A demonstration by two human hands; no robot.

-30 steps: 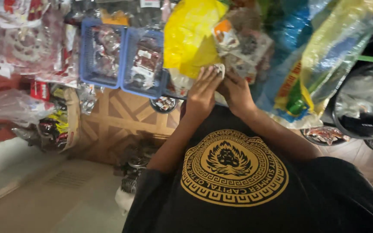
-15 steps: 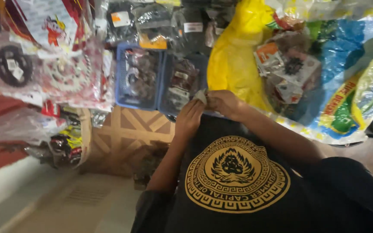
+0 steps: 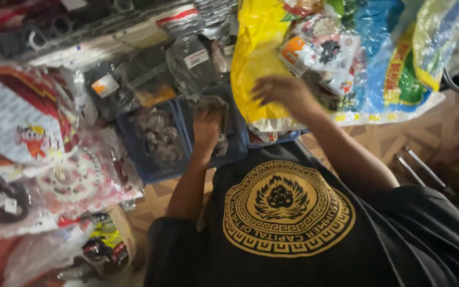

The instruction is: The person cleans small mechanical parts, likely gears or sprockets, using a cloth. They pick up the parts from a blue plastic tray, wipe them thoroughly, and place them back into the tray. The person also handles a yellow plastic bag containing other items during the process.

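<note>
Half a second earlier both hands had met in front of the chest, pinching one small pale packet between them; now they had parted. The left hand (image 3: 206,126) had dropped over the right-hand blue plastic basket (image 3: 238,151), its fingers curled down onto a clear-wrapped packet (image 3: 220,114) among the packed parts lying there. Whether it pinched that packet or merely pressed on it could not be told, since the back of the hand hid the fingertips. The right hand (image 3: 282,91) had gone up to the mouth of the big yellow, blue and green plastic sack (image 3: 258,64), fingers spread and blurred with motion, holding nothing that showed, just in front of the boxed and bagged parts (image 3: 322,53) inside (a small orange-cornered box (image 3: 293,53) lay nearest).

The small pale packet no longer showed between the hands; it seemed to have gone into the basket under the left hand, though that was a judgement only. A second blue basket (image 3: 152,141) stood touching the first on its left, and bagged sprockets (image 3: 75,180) lay further left.
</note>
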